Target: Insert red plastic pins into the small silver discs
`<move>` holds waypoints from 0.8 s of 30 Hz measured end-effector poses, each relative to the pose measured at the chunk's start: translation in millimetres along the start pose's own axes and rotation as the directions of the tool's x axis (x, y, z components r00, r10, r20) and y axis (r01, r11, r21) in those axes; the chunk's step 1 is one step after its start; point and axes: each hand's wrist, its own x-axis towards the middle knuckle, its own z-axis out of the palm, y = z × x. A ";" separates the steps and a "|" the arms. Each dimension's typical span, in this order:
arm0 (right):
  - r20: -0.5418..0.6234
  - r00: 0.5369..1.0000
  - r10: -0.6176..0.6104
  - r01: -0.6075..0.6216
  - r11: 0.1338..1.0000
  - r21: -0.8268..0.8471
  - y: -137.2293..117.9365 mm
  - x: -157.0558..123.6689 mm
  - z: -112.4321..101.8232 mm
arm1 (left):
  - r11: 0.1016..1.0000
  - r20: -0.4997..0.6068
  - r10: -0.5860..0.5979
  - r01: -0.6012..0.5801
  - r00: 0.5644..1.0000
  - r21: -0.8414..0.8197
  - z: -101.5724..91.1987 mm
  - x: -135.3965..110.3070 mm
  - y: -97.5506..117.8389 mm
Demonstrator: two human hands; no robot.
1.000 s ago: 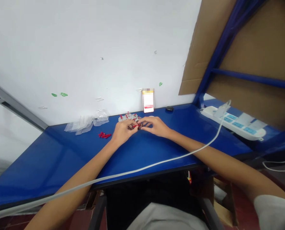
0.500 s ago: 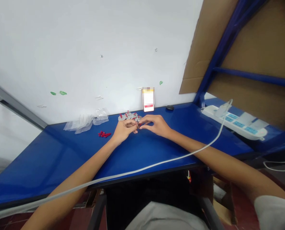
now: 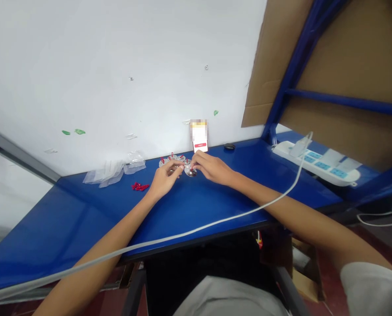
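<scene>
Right hand (image 3: pixel 212 170) touching shiny round metal disc (image 3: pixel 191 172); left hand (image 3: pixel 165 179) just beside.

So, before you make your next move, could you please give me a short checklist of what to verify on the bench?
Right hand on the silver disc: ok, fingers touching it.
Left hand close to the disc: ok, just beside it.
Red piece fitted on the disc: cannot tell, fingers hide it.
Loose red pieces together: ok, in one small cluster.
White cable away from the arms: not ok, lying across the left forearm.
</scene>
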 end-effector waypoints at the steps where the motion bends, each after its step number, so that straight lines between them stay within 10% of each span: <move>1: 0.007 1.000 0.001 -0.001 1.000 -0.019 -0.8 0.4 -1.1 | 0.996 -0.030 0.047 -0.045 0.998 0.078 -1.0 -0.2 1.9; 7: 0.045 0.999 -0.011 0.014 0.998 -0.068 -8.2 2.6 -4.1 | 0.932 0.062 0.237 -0.244 0.970 0.267 9.4 -7.7 16.0; 24: 0.096 0.995 -0.028 0.034 0.998 -0.060 -7.4 1.3 12.7 | 0.891 0.210 0.186 -0.255 0.960 0.376 0.5 -0.6 9.3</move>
